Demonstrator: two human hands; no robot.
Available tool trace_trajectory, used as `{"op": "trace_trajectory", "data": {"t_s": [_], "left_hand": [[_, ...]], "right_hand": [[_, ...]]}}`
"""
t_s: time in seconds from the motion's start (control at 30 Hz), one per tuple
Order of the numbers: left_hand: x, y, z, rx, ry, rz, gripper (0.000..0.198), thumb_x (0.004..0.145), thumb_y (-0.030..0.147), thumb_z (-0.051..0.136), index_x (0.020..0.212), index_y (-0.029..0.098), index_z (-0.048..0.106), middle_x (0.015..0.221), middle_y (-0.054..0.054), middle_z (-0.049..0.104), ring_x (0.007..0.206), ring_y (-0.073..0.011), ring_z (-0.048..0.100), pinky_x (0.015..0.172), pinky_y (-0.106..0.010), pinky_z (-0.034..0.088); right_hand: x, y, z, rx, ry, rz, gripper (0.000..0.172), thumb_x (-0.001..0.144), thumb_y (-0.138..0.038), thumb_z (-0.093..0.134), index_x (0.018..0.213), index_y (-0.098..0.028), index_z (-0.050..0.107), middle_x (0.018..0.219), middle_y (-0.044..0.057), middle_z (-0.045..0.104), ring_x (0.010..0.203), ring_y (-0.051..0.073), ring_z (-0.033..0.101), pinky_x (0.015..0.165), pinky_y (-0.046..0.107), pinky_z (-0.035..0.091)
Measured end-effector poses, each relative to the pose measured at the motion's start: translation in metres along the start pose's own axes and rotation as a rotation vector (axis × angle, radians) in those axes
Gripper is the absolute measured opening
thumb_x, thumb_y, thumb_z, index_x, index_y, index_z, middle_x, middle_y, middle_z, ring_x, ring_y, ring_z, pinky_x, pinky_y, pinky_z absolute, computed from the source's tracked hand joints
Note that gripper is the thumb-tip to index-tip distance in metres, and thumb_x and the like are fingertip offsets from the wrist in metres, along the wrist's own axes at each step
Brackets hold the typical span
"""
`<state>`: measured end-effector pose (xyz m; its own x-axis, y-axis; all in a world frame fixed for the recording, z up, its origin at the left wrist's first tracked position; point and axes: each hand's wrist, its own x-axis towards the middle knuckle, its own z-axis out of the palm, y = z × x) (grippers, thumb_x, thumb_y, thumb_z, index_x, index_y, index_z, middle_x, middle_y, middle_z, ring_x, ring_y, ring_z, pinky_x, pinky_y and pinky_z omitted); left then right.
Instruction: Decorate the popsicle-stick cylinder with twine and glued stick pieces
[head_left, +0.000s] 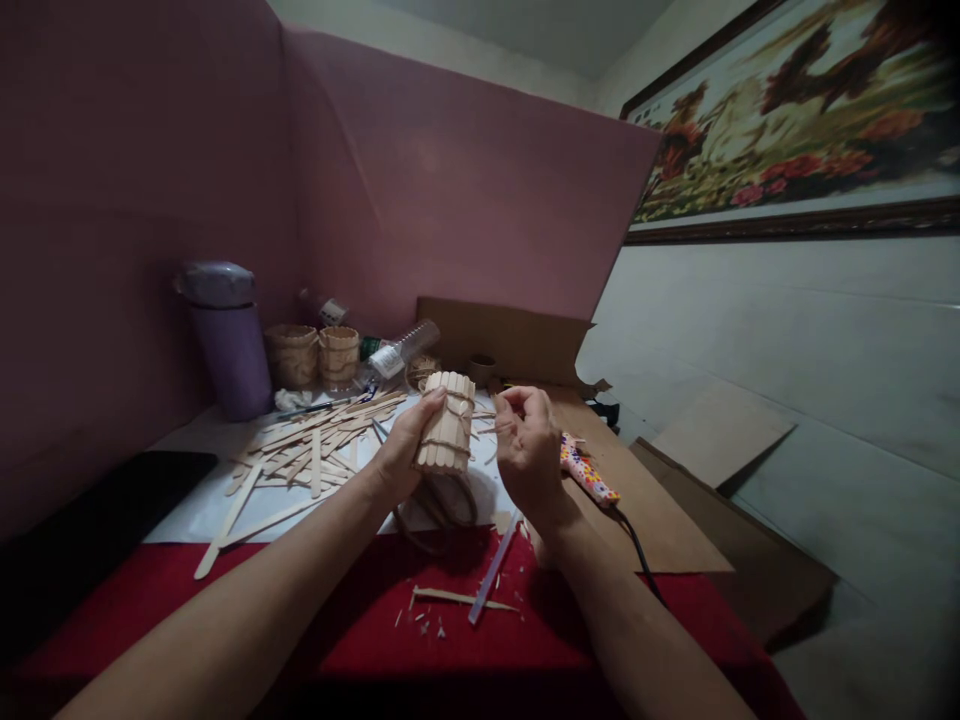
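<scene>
My left hand point(403, 450) is wrapped round a small cup made of wooden sticks point(448, 432), holding it upright above the table. Thin twine runs round the cup and hangs in a loop point(442, 510) below it. My right hand point(527, 445) is just right of the cup with its fingers curled and pinched on the twine's end. Both forearms reach in from the bottom edge.
A pile of wooden sticks point(315, 450) lies on white paper at left. Behind stand a purple flask point(229, 340), two finished stick cups point(315, 355) and plastic bottles point(397, 352). A patterned glue gun point(589, 475) rests on cardboard at right. A glue stick point(495, 565) lies on the red cloth.
</scene>
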<state>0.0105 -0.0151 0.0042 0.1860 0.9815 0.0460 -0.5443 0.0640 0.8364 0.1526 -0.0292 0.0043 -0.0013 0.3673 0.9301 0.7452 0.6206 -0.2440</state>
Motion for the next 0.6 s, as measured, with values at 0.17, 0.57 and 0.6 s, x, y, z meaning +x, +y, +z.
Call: {"op": "trace_trajectory", "data": {"t_s": [0.17,0.57,0.6], "left_hand": [[0.0017,-0.0007,-0.0026,-0.04,-0.05,-0.012,0.034,0.078,0.046,0.066,0.091,0.014,0.064,0.071,-0.006,0.066,0.05,-0.0158,0.058,0.047,-0.029,0.049],[0.0052,-0.0075,-0.0051,0.108,0.02,0.148,0.038,0.07,0.048,0.074,0.082,0.015,0.061,0.068,-0.001,0.059,0.056,-0.013,0.054,0.052,-0.025,0.043],[0.0062,-0.0085,-0.006,0.144,0.045,0.178,0.038,0.069,0.049,0.074,0.081,0.015,0.061,0.069,0.0,0.06,0.058,-0.013,0.054,0.053,-0.024,0.043]], "right_hand": [[0.0001,-0.007,-0.0051,0.045,-0.103,-0.088,0.018,0.097,-0.026,0.048,0.08,-0.021,0.053,0.081,0.006,0.06,0.081,0.022,0.053,0.074,0.036,0.041],[-0.0011,-0.0073,-0.0043,-0.065,-0.233,-0.234,0.009,0.092,-0.019,0.056,0.085,-0.019,0.061,0.084,0.006,0.067,0.087,0.023,0.056,0.08,0.037,0.038],[-0.0005,-0.0072,-0.0048,-0.091,-0.247,-0.253,0.009,0.092,-0.019,0.056,0.085,-0.019,0.062,0.085,0.006,0.068,0.087,0.023,0.055,0.08,0.037,0.038]]}}
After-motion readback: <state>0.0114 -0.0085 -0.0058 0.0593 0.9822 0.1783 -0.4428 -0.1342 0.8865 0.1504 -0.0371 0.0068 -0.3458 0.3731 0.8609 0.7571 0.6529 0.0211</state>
